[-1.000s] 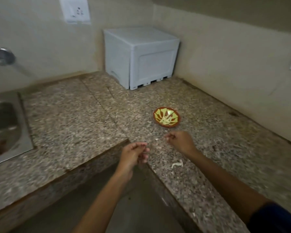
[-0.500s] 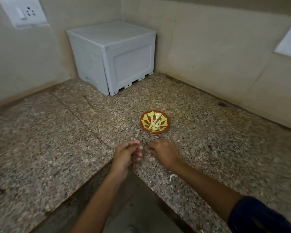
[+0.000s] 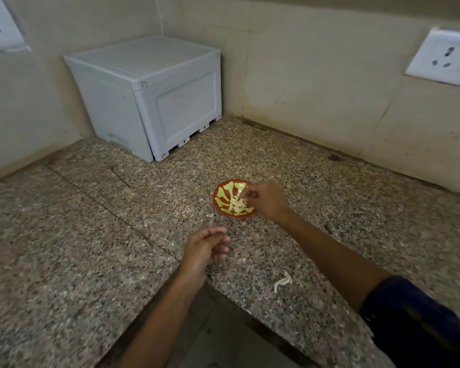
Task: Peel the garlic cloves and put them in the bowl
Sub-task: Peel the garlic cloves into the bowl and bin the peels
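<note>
A small red bowl (image 3: pixel 218 205) with a yellow-green pattern sits on the granite counter (image 3: pixel 117 221). Several pale peeled garlic cloves (image 3: pixel 237 205) lie in it. My right hand (image 3: pixel 267 200) reaches over the bowl's right side, and its curled fingertips pinch a pale clove just above the pile. My left hand (image 3: pixel 205 248) hovers over the counter nearer to me, left of the bowl. Its fingers are loosely curled and I see nothing in them.
A scrap of white garlic skin (image 3: pixel 283 281) lies on the counter near my right forearm. A grey plastic box (image 3: pixel 149 96) stands in the far corner. Wall sockets (image 3: pixel 446 58) are on the right wall. The counter's inner edge (image 3: pixel 223 293) drops off below my left hand.
My right hand has left my left hand and moved forward over the bowl. My left hand stays over the counter. The camera has turned right, so the sink is out of view.
</note>
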